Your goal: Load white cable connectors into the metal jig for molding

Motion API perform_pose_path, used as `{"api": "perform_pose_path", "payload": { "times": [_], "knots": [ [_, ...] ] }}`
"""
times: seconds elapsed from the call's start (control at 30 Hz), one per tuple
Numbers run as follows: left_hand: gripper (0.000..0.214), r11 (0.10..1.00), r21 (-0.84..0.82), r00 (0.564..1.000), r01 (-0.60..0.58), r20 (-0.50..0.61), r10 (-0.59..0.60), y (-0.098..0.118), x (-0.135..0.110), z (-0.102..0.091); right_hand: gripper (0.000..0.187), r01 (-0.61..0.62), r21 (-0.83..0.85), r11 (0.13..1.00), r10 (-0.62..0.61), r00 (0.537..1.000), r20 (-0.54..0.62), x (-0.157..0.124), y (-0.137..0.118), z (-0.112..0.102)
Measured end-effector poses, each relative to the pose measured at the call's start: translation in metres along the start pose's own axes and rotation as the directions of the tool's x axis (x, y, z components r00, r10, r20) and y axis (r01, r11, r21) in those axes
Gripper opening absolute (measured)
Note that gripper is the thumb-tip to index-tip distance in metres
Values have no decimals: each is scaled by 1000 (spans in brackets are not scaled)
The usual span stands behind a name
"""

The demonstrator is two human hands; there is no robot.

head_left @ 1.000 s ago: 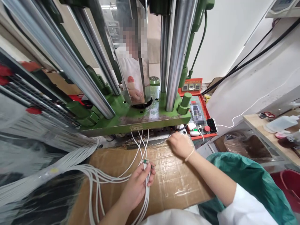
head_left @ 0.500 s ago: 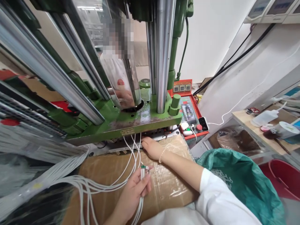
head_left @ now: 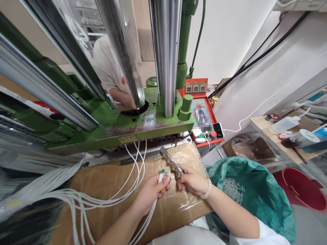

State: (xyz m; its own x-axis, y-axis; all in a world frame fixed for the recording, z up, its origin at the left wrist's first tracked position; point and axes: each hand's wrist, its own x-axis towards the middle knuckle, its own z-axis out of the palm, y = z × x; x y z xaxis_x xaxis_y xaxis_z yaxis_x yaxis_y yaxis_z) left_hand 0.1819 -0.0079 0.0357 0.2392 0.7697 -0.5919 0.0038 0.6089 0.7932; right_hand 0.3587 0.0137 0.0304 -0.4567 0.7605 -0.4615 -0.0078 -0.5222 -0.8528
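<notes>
My left hand (head_left: 151, 190) is closed around a few white cables (head_left: 146, 223), whose green-tipped ends (head_left: 162, 171) stick up past the fingers. My right hand (head_left: 192, 179) grips a notched metal bar (head_left: 171, 161) that slants up and left over the cardboard, its far end near the green press (head_left: 153, 127). Other white cables (head_left: 143, 162) come out from beneath the press and curve left across the cardboard sheet (head_left: 102, 182), apart from both hands. The two hands are close together, with a small gap between the bar and the green tips.
A large bundle of white cables (head_left: 48, 185) lies at left. On the right stand a red control box (head_left: 216, 117), a green sack (head_left: 265, 194) holding white scraps, a red bucket (head_left: 301, 190) and a wooden shelf (head_left: 260, 122) with bottles. Steel columns (head_left: 168, 68) rise above the press.
My right hand has drawn back from under the press and now holds the metal bar over the cardboard. My left hand keeps its cables, slightly higher. The view has shifted a little.
</notes>
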Motion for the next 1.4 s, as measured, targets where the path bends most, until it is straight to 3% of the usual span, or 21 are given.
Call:
{"api": "perform_pose_path", "payload": {
  "times": [0.07, 0.3, 0.57, 0.73, 0.87, 0.97, 1.03, 1.1, 1.23, 1.4],
  "knots": [
    [48, 998, 63, 1000, 27, -2, -27, 3, 3, 5, 62, 61, 80, 995, -59, 998, -32, 8, 8, 2],
    [35, 979, 200, 995, -36, 99, 17, 12, -1, 8, 52, 206, -83, 975, -212, 974, -77, 10, 28, 8],
    [31, 986, 161, 993, -44, 116, 26, 19, -5, 11, 52, 261, -186, 947, -285, 951, -118, 9, 26, 10],
    [32, 985, 169, 992, -44, 125, 23, 18, -4, 12, 53, 239, -197, 951, -263, 959, -107, 9, 25, 11],
    [33, 987, 158, 997, 1, 77, -13, 12, -1, 11, 48, 372, -394, 841, -446, 888, -114, 8, 25, 11],
    [42, 987, 162, 994, -7, 111, -11, 9, -2, 3, 52, 334, -262, 905, -369, 925, -93, 8, 28, 9],
    [43, 993, 83, 995, -81, 71, 76, 9, -5, -7, 58, 258, -99, 961, -266, 960, -87, 8, 30, 6],
    [38, 982, -115, 989, -147, 8, 149, 8, -7, -17, 65, 224, 6, 975, -222, 970, -102, 9, 33, 4],
    [29, 869, -485, 985, -100, 77, 157, 4, -10, -29, 68, 212, 39, 976, -208, 974, -87, 11, 33, 3],
    [29, 828, -538, 982, -154, 7, 188, 6, -6, -28, 69, 206, 3, 979, -205, 977, -49, 11, 33, 3]
  ]
}}
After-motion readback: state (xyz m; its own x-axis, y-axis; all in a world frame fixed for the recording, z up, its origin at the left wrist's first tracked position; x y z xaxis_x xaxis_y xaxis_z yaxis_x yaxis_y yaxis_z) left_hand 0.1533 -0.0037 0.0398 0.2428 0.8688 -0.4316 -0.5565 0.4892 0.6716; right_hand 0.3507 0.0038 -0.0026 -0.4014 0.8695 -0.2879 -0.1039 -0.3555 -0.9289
